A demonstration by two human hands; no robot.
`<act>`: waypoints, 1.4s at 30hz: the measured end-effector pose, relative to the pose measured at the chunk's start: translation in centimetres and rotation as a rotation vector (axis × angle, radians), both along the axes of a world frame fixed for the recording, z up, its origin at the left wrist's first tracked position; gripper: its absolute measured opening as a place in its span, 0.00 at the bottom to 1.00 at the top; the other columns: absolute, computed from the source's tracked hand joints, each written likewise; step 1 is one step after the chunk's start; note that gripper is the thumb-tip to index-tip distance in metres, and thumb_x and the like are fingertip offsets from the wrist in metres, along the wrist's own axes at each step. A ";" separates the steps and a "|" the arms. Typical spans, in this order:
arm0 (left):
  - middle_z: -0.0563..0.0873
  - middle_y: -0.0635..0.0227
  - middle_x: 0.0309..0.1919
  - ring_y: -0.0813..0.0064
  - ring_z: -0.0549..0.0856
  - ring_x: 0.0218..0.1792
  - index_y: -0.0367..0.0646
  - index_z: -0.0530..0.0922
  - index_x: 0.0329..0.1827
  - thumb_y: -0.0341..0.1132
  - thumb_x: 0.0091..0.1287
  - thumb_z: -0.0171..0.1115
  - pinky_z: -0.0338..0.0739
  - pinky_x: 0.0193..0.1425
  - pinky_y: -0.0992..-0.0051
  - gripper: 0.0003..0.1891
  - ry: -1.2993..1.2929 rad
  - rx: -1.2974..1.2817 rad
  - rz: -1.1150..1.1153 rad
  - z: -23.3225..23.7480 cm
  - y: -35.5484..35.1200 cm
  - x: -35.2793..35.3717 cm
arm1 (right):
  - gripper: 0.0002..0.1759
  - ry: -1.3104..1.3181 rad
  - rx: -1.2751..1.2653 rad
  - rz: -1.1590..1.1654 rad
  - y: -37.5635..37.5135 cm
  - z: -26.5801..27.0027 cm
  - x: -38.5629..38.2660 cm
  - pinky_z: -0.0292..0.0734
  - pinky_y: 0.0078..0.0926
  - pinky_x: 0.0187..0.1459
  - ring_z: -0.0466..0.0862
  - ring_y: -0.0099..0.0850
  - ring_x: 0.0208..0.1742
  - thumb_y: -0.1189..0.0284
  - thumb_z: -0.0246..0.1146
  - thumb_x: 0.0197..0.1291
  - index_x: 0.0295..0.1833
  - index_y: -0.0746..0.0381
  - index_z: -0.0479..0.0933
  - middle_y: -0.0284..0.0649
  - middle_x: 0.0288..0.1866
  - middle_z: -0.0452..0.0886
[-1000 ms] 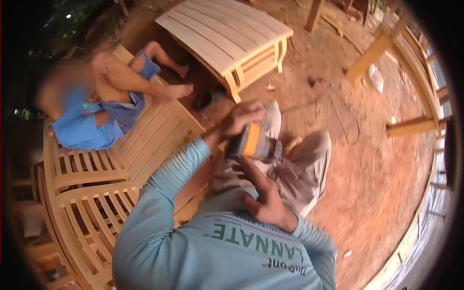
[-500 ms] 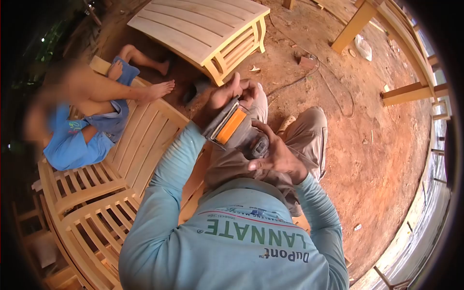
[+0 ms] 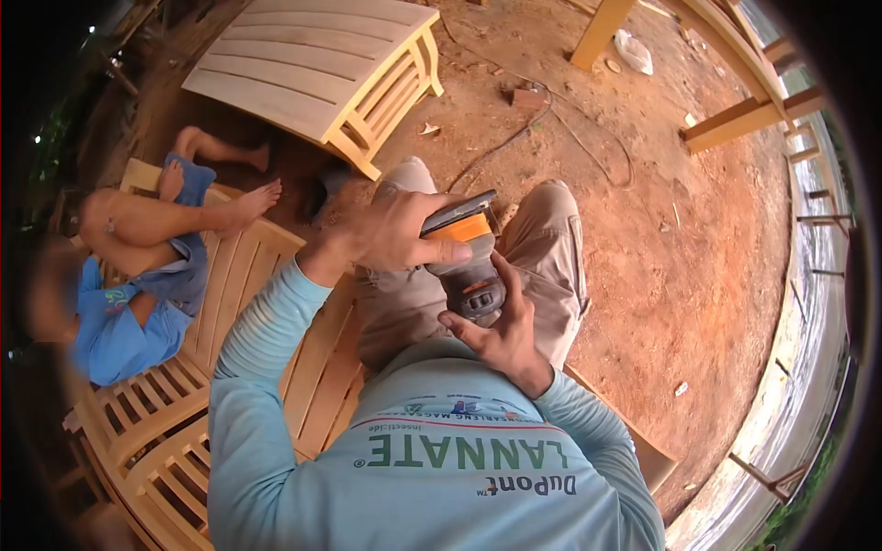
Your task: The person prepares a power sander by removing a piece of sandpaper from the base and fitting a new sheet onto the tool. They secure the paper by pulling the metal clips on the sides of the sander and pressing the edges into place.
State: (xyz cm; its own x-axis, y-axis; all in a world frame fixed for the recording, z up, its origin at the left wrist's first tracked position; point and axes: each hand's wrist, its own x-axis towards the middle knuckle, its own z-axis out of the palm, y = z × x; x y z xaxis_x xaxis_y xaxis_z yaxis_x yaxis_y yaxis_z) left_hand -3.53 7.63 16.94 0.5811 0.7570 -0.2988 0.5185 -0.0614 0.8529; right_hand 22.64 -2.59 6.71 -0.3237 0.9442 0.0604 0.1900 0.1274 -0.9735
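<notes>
An orange and dark electric sander is held up over my lap, its flat pad end tilted up and away from me. My left hand grips the pad end, with the thumb across the orange part and the other fingers behind, slightly blurred. Around the dark rounded end of the body, my right hand is closed, thumb on the near side. Beneath the sander are my legs in tan trousers. Its cord cannot be clearly traced from the body.
Beside me on the slatted wooden bench, a person in a blue shirt reclines with bare legs. A slatted wooden table stands ahead. A cable and a brown block lie on the dirt floor. Timber framing is at upper right.
My left hand has shifted its grip, its thumb now over the sander's orange side. The sander has turned, its pad now facing more away from me. The view has swung right.
</notes>
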 end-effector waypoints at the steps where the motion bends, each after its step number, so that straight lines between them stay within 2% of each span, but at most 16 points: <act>1: 0.95 0.46 0.59 0.63 0.93 0.61 0.32 0.81 0.81 0.62 0.81 0.72 0.84 0.70 0.62 0.41 0.029 -0.005 0.008 -0.7 0.2 0.4 | 0.66 -0.020 -0.021 -0.010 -0.1 -0.1 0.0 0.91 0.46 0.68 0.96 0.52 0.67 0.57 0.93 0.58 0.89 0.71 0.60 0.64 0.67 0.91; 2: 0.96 0.46 0.57 0.62 0.94 0.60 0.32 0.81 0.82 0.58 0.79 0.76 0.84 0.70 0.62 0.41 0.058 -0.011 0.015 -1.4 0.2 0.8 | 0.67 -0.040 -0.044 -0.020 -0.4 -0.3 0.1 0.91 0.47 0.67 0.95 0.53 0.67 0.56 0.94 0.58 0.90 0.71 0.59 0.65 0.67 0.91; 5: 0.97 0.48 0.56 0.62 0.95 0.58 0.32 0.82 0.82 0.57 0.78 0.79 0.85 0.69 0.62 0.41 -0.019 0.103 -0.004 -3.4 0.3 1.6 | 0.72 -0.094 -0.117 -0.052 -0.9 -0.5 0.1 0.92 0.47 0.66 0.95 0.55 0.67 0.49 0.94 0.56 0.91 0.70 0.56 0.66 0.67 0.91; 9: 0.97 0.50 0.56 0.63 0.95 0.58 0.32 0.85 0.78 0.58 0.76 0.81 0.85 0.68 0.63 0.40 -0.080 0.073 -0.018 -6.7 1.4 2.4 | 0.75 -0.191 -0.247 -0.070 -1.3 -1.1 0.9 0.91 0.47 0.67 0.95 0.56 0.66 0.42 0.92 0.56 0.92 0.72 0.54 0.67 0.67 0.90; 14: 0.97 0.52 0.53 0.63 0.95 0.55 0.34 0.88 0.72 0.58 0.73 0.83 0.86 0.67 0.63 0.38 -0.029 -0.010 -0.043 -9.5 1.5 3.7 | 0.75 -0.155 -0.428 -0.019 -1.6 -1.3 2.0 0.90 0.47 0.69 0.94 0.55 0.68 0.41 0.90 0.58 0.92 0.74 0.54 0.66 0.68 0.91; 17: 0.97 0.53 0.51 0.64 0.95 0.53 0.34 0.89 0.70 0.57 0.73 0.84 0.86 0.66 0.63 0.36 -0.066 0.073 -0.015 -10.7 0.9 4.5 | 0.76 -0.106 -0.490 0.007 -1.4 -1.5 3.2 0.89 0.48 0.70 0.94 0.54 0.69 0.42 0.91 0.57 0.92 0.75 0.54 0.66 0.69 0.90; 18: 0.97 0.52 0.52 0.63 0.95 0.54 0.34 0.89 0.70 0.56 0.73 0.84 0.87 0.66 0.63 0.36 -0.080 0.051 -0.004 -10.4 0.8 4.7 | 0.76 -0.094 -0.506 0.012 -1.3 -1.5 3.5 0.89 0.48 0.70 0.94 0.54 0.69 0.42 0.91 0.57 0.92 0.74 0.54 0.66 0.69 0.90; 21: 0.98 0.52 0.53 0.62 0.96 0.56 0.35 0.89 0.71 0.55 0.73 0.84 0.88 0.66 0.62 0.35 -0.126 0.057 0.018 -9.3 1.2 4.8 | 0.78 -0.230 -0.302 0.008 -1.7 -1.6 3.8 0.89 0.47 0.72 0.93 0.56 0.72 0.43 0.92 0.57 0.94 0.73 0.51 0.68 0.72 0.88; 27: 0.98 0.52 0.55 0.58 0.98 0.57 0.36 0.89 0.71 0.53 0.73 0.85 0.90 0.65 0.61 0.33 -0.173 0.076 0.059 -7.7 1.5 4.7 | 0.79 -0.071 -0.371 0.046 -0.7 -1.5 3.8 0.86 0.47 0.76 0.89 0.58 0.76 0.45 0.91 0.59 0.96 0.71 0.45 0.70 0.77 0.85; 30: 0.98 0.52 0.56 0.57 0.98 0.56 0.37 0.89 0.70 0.52 0.72 0.86 0.90 0.64 0.61 0.33 -0.151 0.151 0.075 -8.8 1.4 4.4 | 0.75 -0.091 -0.336 0.106 0.2 -1.7 4.0 0.86 0.47 0.76 0.89 0.57 0.77 0.54 0.89 0.66 0.97 0.71 0.41 0.70 0.77 0.85; 33: 0.98 0.54 0.56 0.56 0.98 0.56 0.37 0.89 0.69 0.50 0.70 0.88 0.90 0.64 0.60 0.32 -0.123 0.227 0.112 -9.2 1.1 3.4 | 0.63 0.070 -0.348 0.241 0.7 -4.1 6.1 0.86 0.44 0.75 0.91 0.55 0.75 0.64 0.84 0.70 0.96 0.71 0.49 0.67 0.76 0.87; 36: 0.98 0.55 0.56 0.57 0.98 0.56 0.38 0.89 0.67 0.48 0.67 0.91 0.91 0.63 0.62 0.32 -0.199 0.305 0.191 -10.4 -0.1 2.9 | 0.46 0.184 -0.627 0.319 4.8 -1.9 9.1 0.86 0.40 0.75 0.92 0.49 0.73 0.69 0.77 0.74 0.90 0.72 0.66 0.61 0.73 0.90; 37: 0.98 0.56 0.56 0.58 0.98 0.56 0.38 0.89 0.67 0.47 0.66 0.92 0.91 0.63 0.62 0.32 -0.207 0.306 0.214 -10.3 -0.5 3.2 | 0.30 0.075 -0.607 0.233 6.1 -1.5 9.9 0.87 0.38 0.71 0.93 0.41 0.69 0.67 0.73 0.79 0.79 0.70 0.81 0.53 0.69 0.93; 39: 0.97 0.56 0.56 0.58 0.98 0.56 0.38 0.88 0.66 0.45 0.65 0.93 0.91 0.63 0.63 0.32 -0.215 0.332 0.257 -10.3 -1.2 4.0 | 0.20 0.021 -0.381 -0.008 7.7 -0.6 9.0 0.89 0.37 0.64 0.93 0.34 0.62 0.68 0.69 0.84 0.72 0.67 0.87 0.48 0.63 0.94; 40: 0.97 0.57 0.56 0.59 0.98 0.56 0.39 0.88 0.66 0.44 0.65 0.93 0.91 0.63 0.63 0.31 -0.215 0.358 0.275 -10.5 -1.2 4.3 | 0.18 -0.056 -0.300 -0.044 9.3 0.8 8.3 0.89 0.37 0.62 0.93 0.34 0.60 0.68 0.68 0.85 0.70 0.66 0.88 0.47 0.61 0.94; 42: 0.97 0.57 0.56 0.59 0.98 0.57 0.39 0.88 0.65 0.43 0.65 0.93 0.91 0.63 0.63 0.31 -0.220 0.394 0.312 -11.0 -1.3 4.4 | 0.16 0.044 -0.296 -0.030 10.7 1.2 6.4 0.88 0.35 0.61 0.93 0.33 0.59 0.67 0.69 0.86 0.67 0.67 0.89 0.46 0.59 0.94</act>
State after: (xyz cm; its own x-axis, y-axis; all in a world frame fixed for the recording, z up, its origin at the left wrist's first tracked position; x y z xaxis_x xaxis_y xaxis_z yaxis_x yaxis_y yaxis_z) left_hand 0.84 6.36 5.92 0.3276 0.9335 0.1455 0.3757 -0.2701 0.8865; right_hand 29.05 8.11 7.89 -0.2984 0.9320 -0.2056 0.1467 -0.1680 -0.9748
